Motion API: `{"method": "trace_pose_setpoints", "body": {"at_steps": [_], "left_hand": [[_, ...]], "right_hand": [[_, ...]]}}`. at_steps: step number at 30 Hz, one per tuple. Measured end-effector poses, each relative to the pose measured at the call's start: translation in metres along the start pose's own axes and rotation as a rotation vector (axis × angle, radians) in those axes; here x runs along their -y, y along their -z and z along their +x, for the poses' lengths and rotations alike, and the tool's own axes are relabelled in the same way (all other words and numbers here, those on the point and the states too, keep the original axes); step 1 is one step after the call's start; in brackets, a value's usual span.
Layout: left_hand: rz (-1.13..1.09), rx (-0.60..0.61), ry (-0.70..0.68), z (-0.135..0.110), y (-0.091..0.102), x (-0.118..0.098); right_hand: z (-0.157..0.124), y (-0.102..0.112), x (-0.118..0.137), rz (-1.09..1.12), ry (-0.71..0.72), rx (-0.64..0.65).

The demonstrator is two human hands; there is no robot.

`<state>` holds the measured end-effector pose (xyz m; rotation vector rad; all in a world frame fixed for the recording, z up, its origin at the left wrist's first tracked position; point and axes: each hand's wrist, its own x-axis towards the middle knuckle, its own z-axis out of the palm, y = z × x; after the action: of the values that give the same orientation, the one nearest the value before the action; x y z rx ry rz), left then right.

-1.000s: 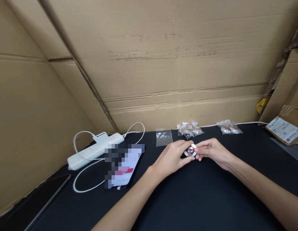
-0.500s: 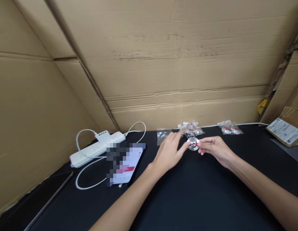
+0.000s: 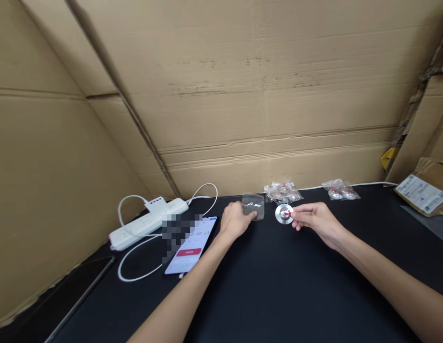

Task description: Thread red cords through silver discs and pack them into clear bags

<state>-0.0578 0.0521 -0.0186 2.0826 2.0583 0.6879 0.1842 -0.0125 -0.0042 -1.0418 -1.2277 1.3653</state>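
Note:
My right hand (image 3: 316, 220) pinches a small round silver disc with a red centre (image 3: 284, 214), held just above the black table (image 3: 286, 286). My left hand (image 3: 236, 221) is closed on a small empty clear plastic bag (image 3: 253, 206), lifting its edge off the table to the left of the disc. Two clear bags holding similar silver and red parts lie at the table's back edge, one (image 3: 283, 191) just behind the disc and another (image 3: 340, 189) further right.
A phone (image 3: 191, 245) with a lit screen lies left of my left hand, its cable looping to a white power strip (image 3: 148, 223). A dark tablet (image 3: 80, 288) lies at the left edge. Cardboard walls (image 3: 243, 95) surround the table. A labelled cardboard parcel (image 3: 423, 190) sits at right.
My left hand let go of the disc, moved left and back, and took hold of the empty plastic bag. My right hand kept the disc and raised it slightly.

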Motion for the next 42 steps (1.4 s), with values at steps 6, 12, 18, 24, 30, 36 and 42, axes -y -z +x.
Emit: {"method": "trace_pose_setpoints", "body": {"at_steps": [6, 12, 18, 24, 30, 36, 42], "left_hand": [[-0.795, 0.084, -0.061, -0.010, -0.001, -0.020], [-1.041, 0.422, -0.174, -0.032, 0.019, -0.050], [-1.166, 0.422, -0.130, -0.030, 0.021, -0.047], [-1.394, 0.495, -0.044, -0.028, 0.020, -0.045], [-1.441, 0.565, -0.057, -0.032, 0.017, -0.048], [-1.448, 0.605, -0.102, -0.039, 0.012, -0.052], [-1.436, 0.652, -0.100, -0.049, 0.006, -0.058]], "right_hand": [[0.001, 0.001, 0.002, -0.065, 0.129, -0.051], [0.004, 0.006, 0.008, -0.147, 0.264, -0.174], [0.006, 0.013, 0.014, -0.168, 0.263, -0.225], [0.005, 0.013, 0.012, -0.180, 0.240, -0.206], [0.003, 0.008, 0.009, -0.205, 0.195, -0.083], [0.002, 0.005, 0.006, -0.244, 0.169, 0.031], [0.002, 0.006, 0.003, -0.240, 0.136, 0.102]]}}
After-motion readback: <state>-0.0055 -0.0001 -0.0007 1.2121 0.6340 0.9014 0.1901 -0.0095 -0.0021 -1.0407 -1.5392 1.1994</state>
